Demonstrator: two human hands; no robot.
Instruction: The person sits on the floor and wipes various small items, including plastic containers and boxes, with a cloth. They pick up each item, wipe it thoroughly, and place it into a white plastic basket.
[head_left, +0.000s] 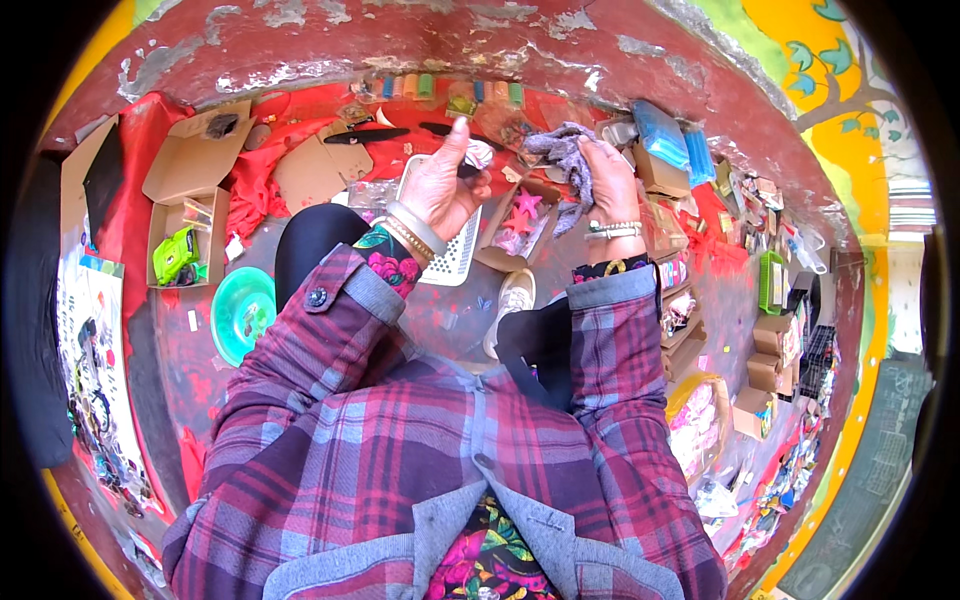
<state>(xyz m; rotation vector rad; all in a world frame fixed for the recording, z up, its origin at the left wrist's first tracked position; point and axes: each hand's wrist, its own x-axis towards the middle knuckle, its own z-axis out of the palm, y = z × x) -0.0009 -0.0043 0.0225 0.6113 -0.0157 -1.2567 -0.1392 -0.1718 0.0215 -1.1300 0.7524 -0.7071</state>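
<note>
Here, crumpled grey cloth [560, 155] in right hand [612, 185]; small dark object [468, 168] in left hand [442, 185]

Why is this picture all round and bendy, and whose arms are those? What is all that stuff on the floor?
The picture comes from a small camera worn on a person's head, looking down. Its lens sees very wide, so straight edges bend into a circle. The arms in plaid sleeves belong to that person, who sits on a red floor. The left hand pinches a small white thing that I cannot make out. The right hand holds a grey cloth. Below the left hand lies a white tray with holes. Around them lie open cardboard boxes, a turquoise plate, pink star shapes and one white shoe of the person.
</note>
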